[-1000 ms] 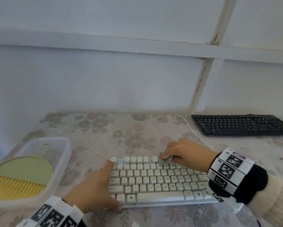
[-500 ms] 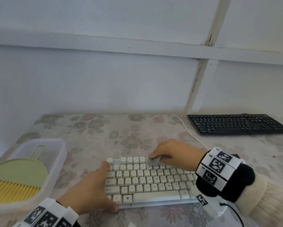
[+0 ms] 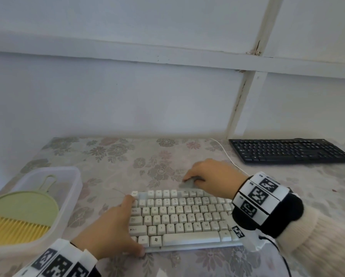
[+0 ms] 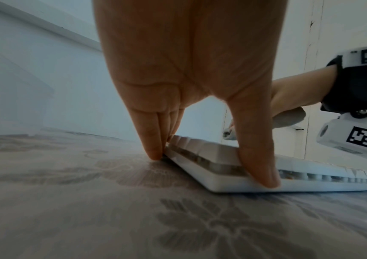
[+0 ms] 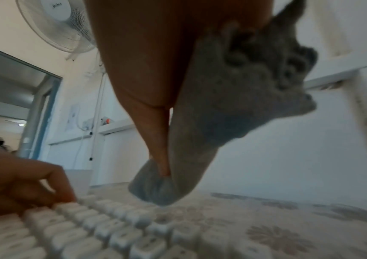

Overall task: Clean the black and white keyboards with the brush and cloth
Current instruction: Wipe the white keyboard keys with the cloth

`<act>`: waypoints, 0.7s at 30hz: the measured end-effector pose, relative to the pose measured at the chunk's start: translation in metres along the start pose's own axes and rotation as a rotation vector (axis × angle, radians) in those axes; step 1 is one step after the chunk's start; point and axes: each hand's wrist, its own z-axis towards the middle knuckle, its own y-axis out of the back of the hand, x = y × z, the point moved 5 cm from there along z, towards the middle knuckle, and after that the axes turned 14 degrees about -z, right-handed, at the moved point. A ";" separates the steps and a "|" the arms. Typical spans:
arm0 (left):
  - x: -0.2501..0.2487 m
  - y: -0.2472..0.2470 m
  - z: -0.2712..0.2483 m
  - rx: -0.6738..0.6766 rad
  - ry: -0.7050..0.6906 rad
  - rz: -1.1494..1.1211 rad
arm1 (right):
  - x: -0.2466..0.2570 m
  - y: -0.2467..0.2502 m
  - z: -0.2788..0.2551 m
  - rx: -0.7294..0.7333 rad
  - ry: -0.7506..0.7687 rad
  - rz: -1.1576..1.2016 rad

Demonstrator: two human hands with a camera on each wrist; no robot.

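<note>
The white keyboard (image 3: 179, 214) lies on the flowered tablecloth in front of me. My left hand (image 3: 127, 224) grips its left end, with the thumb (image 4: 258, 157) on the front edge and the fingers at the back left corner. My right hand (image 3: 195, 179) pinches a bunched grey cloth (image 3: 187, 183) whose tip (image 5: 156, 191) sits just behind the keyboard's back row of keys (image 5: 111, 227). The black keyboard (image 3: 287, 150) lies at the far right, untouched. A green brush with yellow bristles (image 3: 17, 214) lies in a tub at the left.
The translucent plastic tub (image 3: 75, 188) stands at the table's left front edge. A white cable (image 3: 225, 152) runs from behind my right hand to the back wall. The wall stands close behind the table. A fan (image 5: 63, 22) shows in the right wrist view.
My right hand has slid the cloth left along the top key row and then back off the keyboard's rear edge. The left hand has kept its hold on the keyboard's left end.
</note>
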 end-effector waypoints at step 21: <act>0.002 0.000 0.000 0.006 0.018 -0.009 | -0.006 -0.018 -0.015 0.019 0.044 -0.043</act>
